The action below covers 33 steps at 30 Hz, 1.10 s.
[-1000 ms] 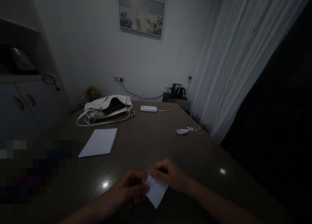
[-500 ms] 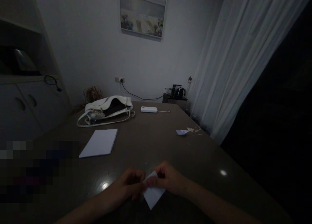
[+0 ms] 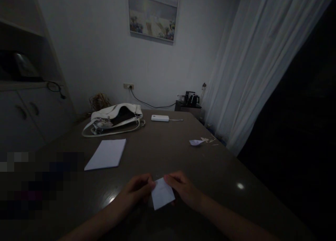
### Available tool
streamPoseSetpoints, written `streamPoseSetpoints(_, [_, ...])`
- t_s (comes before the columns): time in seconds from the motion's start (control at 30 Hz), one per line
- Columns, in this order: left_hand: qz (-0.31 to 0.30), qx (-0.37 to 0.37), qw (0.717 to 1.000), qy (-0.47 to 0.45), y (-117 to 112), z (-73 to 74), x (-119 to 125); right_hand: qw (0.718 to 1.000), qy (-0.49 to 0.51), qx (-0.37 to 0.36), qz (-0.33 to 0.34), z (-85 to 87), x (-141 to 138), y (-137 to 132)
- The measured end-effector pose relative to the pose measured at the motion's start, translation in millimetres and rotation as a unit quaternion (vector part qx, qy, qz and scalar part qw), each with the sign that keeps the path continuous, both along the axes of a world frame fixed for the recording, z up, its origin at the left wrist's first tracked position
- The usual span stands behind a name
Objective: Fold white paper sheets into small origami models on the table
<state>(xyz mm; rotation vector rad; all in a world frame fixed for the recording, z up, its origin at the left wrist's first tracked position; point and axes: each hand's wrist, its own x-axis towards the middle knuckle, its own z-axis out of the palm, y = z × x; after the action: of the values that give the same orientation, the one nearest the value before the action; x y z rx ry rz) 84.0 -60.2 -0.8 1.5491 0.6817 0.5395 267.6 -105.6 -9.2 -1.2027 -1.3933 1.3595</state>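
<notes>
A small white square of folded paper [image 3: 162, 195] is held between my two hands near the front of the table. My left hand [image 3: 140, 189] pinches its upper left corner, thumb on top and fingers curled beneath. At the upper right corner, my right hand [image 3: 185, 190] grips it the same way, with a fingertip showing below the right edge. The square's broad face is turned up towards me. Its underside and the fingers behind it are hidden.
A stack of white paper [image 3: 107, 154] lies on the dark table [image 3: 157, 151], left of my hands. Behind it sits a white handbag [image 3: 115, 111]. A white power bank [image 3: 160, 118] with a short cable lies further back. A folded paper piece [image 3: 196, 142] rests by the right edge, beside pale scraps [image 3: 208, 140].
The paper has turned from a point-down diamond to a nearly upright square. My right thumb has drawn back from its middle to the upper right corner, and my left hand has shifted slightly up.
</notes>
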Motion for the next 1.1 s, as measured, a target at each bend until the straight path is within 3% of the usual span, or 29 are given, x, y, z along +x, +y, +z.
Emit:
streamPoseSetpoints(0.13, [0.051, 0.037, 0.998, -0.015, 3, -0.4, -2, 0.993, 0.007, -0.047, 0.107, 0.7, -2, 0])
streamPoseSetpoints(0.2, [0.073, 0.053, 0.996, -0.013, 5, -0.2, -2, 0.991, -0.007, -0.039, 0.126, 2.6, -3, -1])
streamPoseSetpoints(0.4, [0.074, 0.027, 0.997, 0.001, 5, -2.3, 4, 0.996, 0.004, -0.006, 0.087, 6.6, -5, -2])
streamPoseSetpoints(0.6, [-0.019, 0.024, 0.999, 0.020, -1, 0.0, 6, 0.998, 0.040, 0.020, 0.045, -4.4, -7, -1])
streamPoseSetpoints(0.77, [-0.026, 0.040, 0.998, 0.034, -4, 6.6, 3, 0.999, 0.003, 0.009, 0.031, -3.6, 0, -1])
streamPoseSetpoints(0.9, [-0.044, 0.030, 0.996, 0.071, -1, -0.1, 0, 1.000, -0.026, 0.002, -0.008, 0.3, 7, 4])
streamPoseSetpoints(1.1, [-0.034, 0.094, 0.991, 0.086, 2, -2.0, -1, 0.999, 0.001, 0.005, -0.044, -3.3, 6, 8])
